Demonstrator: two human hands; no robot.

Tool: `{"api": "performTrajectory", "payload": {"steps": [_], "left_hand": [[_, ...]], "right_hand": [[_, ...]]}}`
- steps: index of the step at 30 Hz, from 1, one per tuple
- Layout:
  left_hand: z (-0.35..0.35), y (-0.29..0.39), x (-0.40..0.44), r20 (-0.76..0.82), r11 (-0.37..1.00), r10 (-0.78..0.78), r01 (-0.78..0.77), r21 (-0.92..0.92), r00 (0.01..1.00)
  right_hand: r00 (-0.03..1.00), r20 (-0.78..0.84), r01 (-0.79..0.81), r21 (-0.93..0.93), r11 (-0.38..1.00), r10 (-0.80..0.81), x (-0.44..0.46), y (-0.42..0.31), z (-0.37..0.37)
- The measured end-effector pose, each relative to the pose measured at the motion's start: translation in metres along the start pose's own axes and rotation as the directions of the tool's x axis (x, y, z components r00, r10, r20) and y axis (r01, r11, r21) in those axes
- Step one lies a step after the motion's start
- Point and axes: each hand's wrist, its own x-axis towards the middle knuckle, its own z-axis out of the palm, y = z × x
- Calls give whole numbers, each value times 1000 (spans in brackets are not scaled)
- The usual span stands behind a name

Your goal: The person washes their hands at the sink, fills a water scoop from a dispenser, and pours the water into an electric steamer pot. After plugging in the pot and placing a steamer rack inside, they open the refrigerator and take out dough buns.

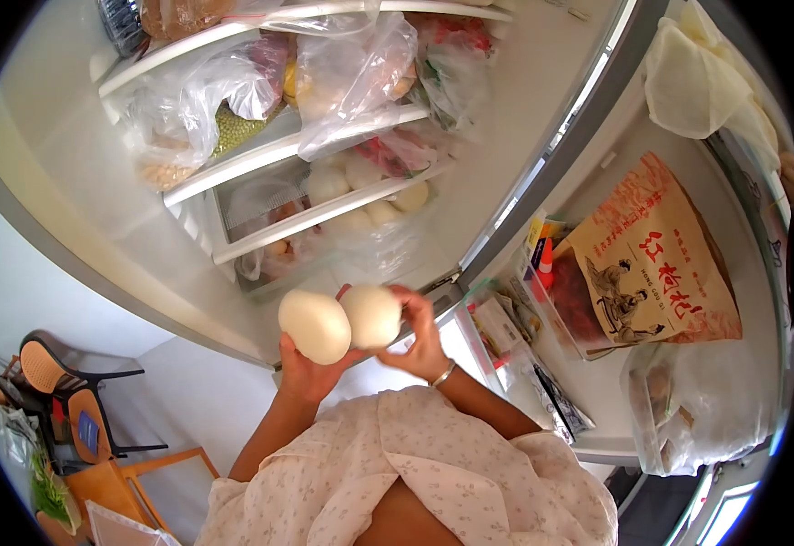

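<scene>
Two pale, rounded buns sit side by side in front of the open fridge. My left hand (310, 371) is closed round the underside of the left bun (315, 326). My right hand (418, 338), with a bracelet at the wrist, grips the right side of the other bun (372, 317). The two buns touch each other. Something small and red shows between them at the top; I cannot make out what it is. More pale round pieces (383, 214) lie on the lowest fridge shelf.
Fridge shelves (260, 164) hold plastic bags (360, 82) and green beans (237, 132). The open door at right bears a brown paper bag (656, 264), a clear bag (706, 400) and a bin of packets (497, 323). Chairs (87, 423) stand at lower left.
</scene>
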Motion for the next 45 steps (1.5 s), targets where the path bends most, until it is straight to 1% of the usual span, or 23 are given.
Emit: {"api": "performTrajectory", "payload": {"steps": [2,3,5,6,7,8,10,11,13,15,17,21,23,24,25,26,27,31,37,40,42,44,45], "left_hand": [[-7,-2,0,-7,1000,6,-6,8,1000],[-11,-3,-2,0,1000,10,-10,10,1000],[-20,-1,-11,-119,996,38,-47,-74,992],[-23,2,-16,-111,996,44,-52,-71,993],[-24,5,-20,-83,992,72,-80,-97,994],[-24,9,-25,-59,990,92,-98,-98,994],[-24,13,-32,-38,988,112,-115,-104,993],[-27,14,-36,-15,990,126,-127,-67,992],[-33,15,-44,8,989,146,-146,-30,989],[-40,13,-58,-2,989,144,-144,-42,990],[-41,12,-70,-17,989,147,-147,-32,989],[-39,13,-86,-59,991,129,-131,-30,990],[-43,13,-92,-64,991,124,-127,-42,990],[-45,13,-94,-74,991,120,-124,-57,990],[-47,13,-95,-77,992,110,-115,-59,991],[-50,12,-95,-92,990,117,-124,-68,989],[-51,11,-96,-108,988,124,-133,-80,986],[-41,14,-94,-75,995,76,-80,-59,994],[-28,-1,-83,-25,989,111,-113,-98,994],[-16,-14,-77,-21,987,135,-136,-86,991],[-4,-26,-74,-33,986,132,-135,-101,991],[5,-43,-72,-62,982,166,-171,-76,984],[9,-51,-72,-66,980,166,-172,-100,984]], "right_hand": [[996,90,9,23,1000,-11,2,-12,8],[990,138,11,-78,997,0,5,-21,3],[994,104,-3,-81,997,11,1,-6,3],[997,70,-22,-81,996,28,-1,1,3],[982,58,-175,-77,981,180,1,-2,2],[983,60,-171,-81,982,176,5,3,3],[958,260,40,-546,837,123,17,26,7],[971,236,142,-669,730,26,26,34,8],[986,155,77,-725,685,54,58,49,1],[995,-8,54,-775,630,-95,90,68,-3],[989,-14,-90,-850,518,148,119,81,-13],[995,-97,-99,-883,459,27,164,118,-28],[914,-370,-369,-594,715,165,176,154,-37],[911,-375,-376,-593,712,169,180,158,-43],[777,-449,-513,-45,857,442,183,141,-45],[628,-346,-492,517,700,697,179,135,-49],[721,-309,-373,581,723,620,168,132,-50],[714,-415,-323,520,791,565,104,87,-36],[671,-177,-520,579,628,720,17,-21,-23],[750,-154,-534,432,727,643,-18,-66,-33],[883,54,-467,202,861,466,-43,-101,-48],[887,186,-448,124,885,423,-58,-149,-62],[913,259,-330,14,944,315,-67,-165,-75]]}}
